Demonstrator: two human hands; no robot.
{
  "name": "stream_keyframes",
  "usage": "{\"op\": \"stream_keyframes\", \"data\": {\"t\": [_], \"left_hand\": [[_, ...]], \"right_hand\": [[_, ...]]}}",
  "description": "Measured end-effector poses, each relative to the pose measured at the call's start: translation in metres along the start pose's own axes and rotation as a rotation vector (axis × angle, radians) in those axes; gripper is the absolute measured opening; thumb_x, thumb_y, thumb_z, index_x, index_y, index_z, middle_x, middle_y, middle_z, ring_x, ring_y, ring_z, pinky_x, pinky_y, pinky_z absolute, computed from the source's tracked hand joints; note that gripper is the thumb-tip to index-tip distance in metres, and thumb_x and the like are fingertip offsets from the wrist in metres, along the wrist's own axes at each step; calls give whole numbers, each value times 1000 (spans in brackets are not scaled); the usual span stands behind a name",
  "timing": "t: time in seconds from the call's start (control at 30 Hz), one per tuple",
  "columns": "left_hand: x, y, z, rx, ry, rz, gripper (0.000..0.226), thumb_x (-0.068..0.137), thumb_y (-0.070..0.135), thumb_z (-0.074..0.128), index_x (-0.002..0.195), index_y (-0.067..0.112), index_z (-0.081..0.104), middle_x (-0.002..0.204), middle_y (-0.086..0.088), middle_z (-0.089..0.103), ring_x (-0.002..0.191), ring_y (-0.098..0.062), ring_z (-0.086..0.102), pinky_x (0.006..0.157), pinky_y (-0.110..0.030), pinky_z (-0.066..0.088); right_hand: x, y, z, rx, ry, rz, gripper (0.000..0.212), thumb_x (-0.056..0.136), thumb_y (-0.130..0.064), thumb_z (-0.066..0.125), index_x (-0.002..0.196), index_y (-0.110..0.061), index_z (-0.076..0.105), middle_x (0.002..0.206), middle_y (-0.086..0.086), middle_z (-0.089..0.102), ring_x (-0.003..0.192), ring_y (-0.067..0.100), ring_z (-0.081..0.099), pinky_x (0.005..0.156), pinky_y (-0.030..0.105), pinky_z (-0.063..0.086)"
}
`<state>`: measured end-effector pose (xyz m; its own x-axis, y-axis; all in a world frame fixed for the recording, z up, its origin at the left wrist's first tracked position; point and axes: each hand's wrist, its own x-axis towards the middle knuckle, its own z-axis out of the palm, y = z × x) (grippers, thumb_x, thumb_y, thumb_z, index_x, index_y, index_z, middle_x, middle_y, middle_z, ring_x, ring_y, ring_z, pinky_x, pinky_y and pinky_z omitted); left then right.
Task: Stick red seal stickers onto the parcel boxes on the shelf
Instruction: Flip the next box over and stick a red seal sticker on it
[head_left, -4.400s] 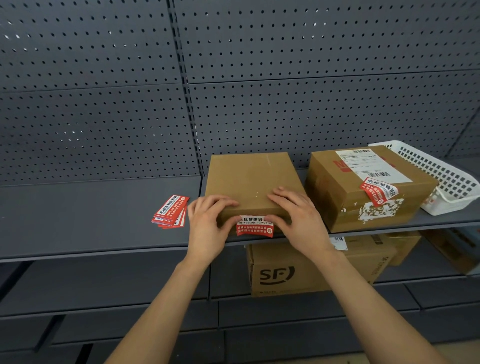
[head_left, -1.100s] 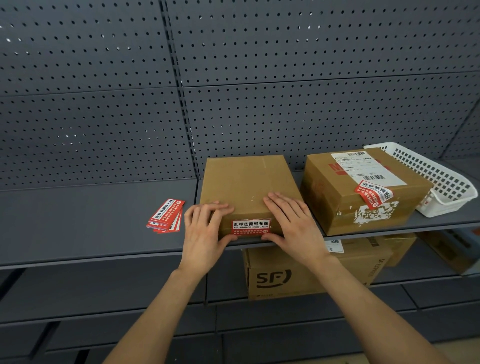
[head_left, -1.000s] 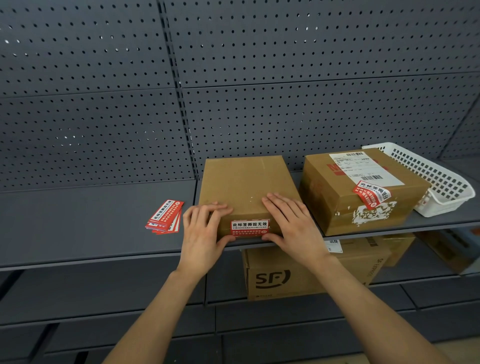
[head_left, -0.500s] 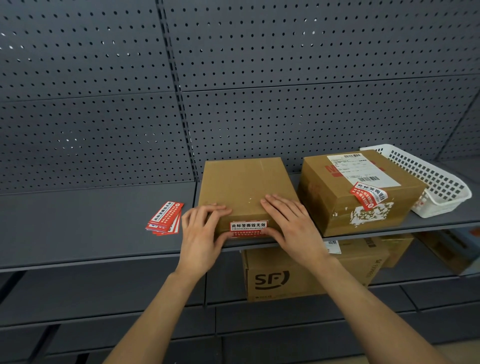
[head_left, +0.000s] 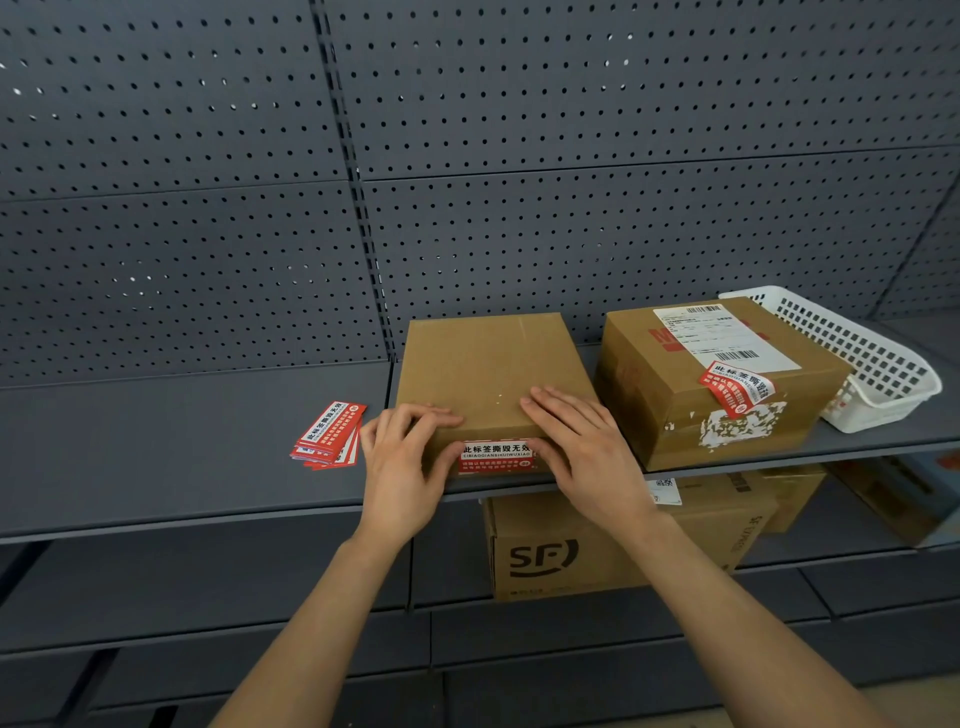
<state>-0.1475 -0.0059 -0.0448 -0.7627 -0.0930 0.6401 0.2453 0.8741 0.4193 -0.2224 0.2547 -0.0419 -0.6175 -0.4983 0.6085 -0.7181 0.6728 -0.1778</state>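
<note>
A flat brown parcel box (head_left: 488, 364) lies on the grey shelf (head_left: 156, 447). A red seal sticker (head_left: 496, 457) is stuck on its front face. My left hand (head_left: 405, 462) rests on the box's front left corner, fingers on top and thumb against the sticker's left end. On the front right corner lies my right hand (head_left: 582, 447), its fingers flat on the lid and its thumb at the sticker's right end. A second, taller box (head_left: 675, 395) to the right carries a red sticker (head_left: 737, 387) over its front top edge. A stack of loose red stickers (head_left: 330, 434) lies left of my hands.
A white plastic basket (head_left: 883, 364) stands at the shelf's right end. On the lower shelf sit an SF-marked carton (head_left: 571, 551) and other cartons (head_left: 789, 499). Grey perforated panels (head_left: 519, 208) back the shelves.
The sticker that hung below the box's front edge 4.4 s ago now lies flat on the front face. Over the last second my hands have barely moved.
</note>
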Motion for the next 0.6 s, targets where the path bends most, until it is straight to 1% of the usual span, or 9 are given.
{"op": "stream_keyframes", "data": {"t": [0.13,0.3,0.43,0.5,0.6], "left_hand": [[1,-1,-1,-20,-3,-8,27,97,36,79,124,33,72,127,12,62,126,-16,55,109,-42,33],[1,0,-1,-57,-8,-46,27,96,35,80,122,34,73,126,14,63,126,-15,55,110,-47,34],[1,2,-1,-88,4,-66,24,97,35,78,121,35,72,126,17,62,126,-12,54,111,-52,35],[0,6,0,-107,25,-83,24,97,46,75,119,36,72,124,19,61,125,-9,53,111,-48,34],[0,15,4,-71,57,-119,39,89,63,79,116,36,71,122,19,58,122,-9,51,108,-37,30]], "right_hand": [[1,-3,-1,49,14,31,52,109,-35,62,160,-28,51,165,-8,50,157,11,39,128,46,34],[0,-6,-4,66,-4,62,53,109,-37,62,160,-29,52,166,-10,49,157,8,37,129,48,33],[1,-14,-5,33,4,100,60,106,-59,56,158,-29,53,166,-10,49,158,7,35,132,46,28],[3,-21,-1,24,54,134,63,103,-66,57,152,-25,60,160,-7,55,154,10,42,130,46,31],[7,-27,5,28,118,169,65,98,-71,62,141,-22,69,151,-4,63,148,13,50,127,47,34]]}}
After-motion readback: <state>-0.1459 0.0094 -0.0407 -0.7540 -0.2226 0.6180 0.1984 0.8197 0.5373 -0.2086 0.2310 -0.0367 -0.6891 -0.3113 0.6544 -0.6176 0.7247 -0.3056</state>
